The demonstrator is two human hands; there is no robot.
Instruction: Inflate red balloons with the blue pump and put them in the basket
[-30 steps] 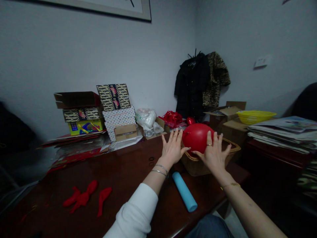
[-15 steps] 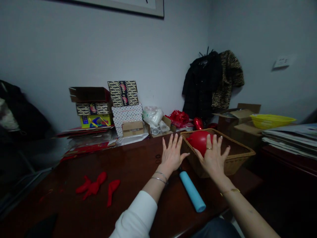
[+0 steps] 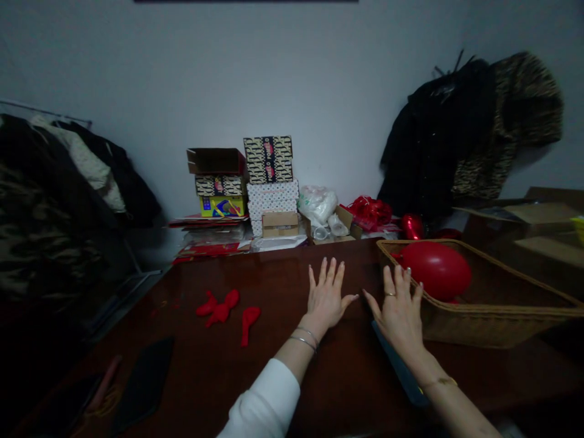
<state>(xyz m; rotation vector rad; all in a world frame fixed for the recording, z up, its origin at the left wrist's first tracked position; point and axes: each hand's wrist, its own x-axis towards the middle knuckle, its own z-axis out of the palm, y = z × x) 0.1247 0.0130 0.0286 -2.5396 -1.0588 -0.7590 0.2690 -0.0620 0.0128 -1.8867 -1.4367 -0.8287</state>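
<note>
My left hand [image 3: 325,299] is open, fingers spread and palm down, above the dark table [image 3: 292,353], holding nothing. To its right, my right hand [image 3: 402,311] is also open and empty, beside the near left corner of a wicker basket [image 3: 474,328]. An inflated red balloon [image 3: 435,269] rests inside that basket. Partly covered by my right hand and forearm lies a blue cylinder [image 3: 401,371], like a balloon pump. Left of my hands are a small cluster of limp red balloons [image 3: 219,308] and a single uninflated balloon [image 3: 249,322].
Stacked boxes [image 3: 272,198], a plastic bag [image 3: 318,204] and red shiny packaging [image 3: 370,210] line the table's back. A dark flat object [image 3: 145,380] lies at front left. Coats hang on both sides, and cardboard boxes [image 3: 542,213] stand behind the basket.
The view has turned left, so basket, balloon and table items appear farther right. Both hands stay open and spread; the right one now appears left of the balloon rather than in front of it.
</note>
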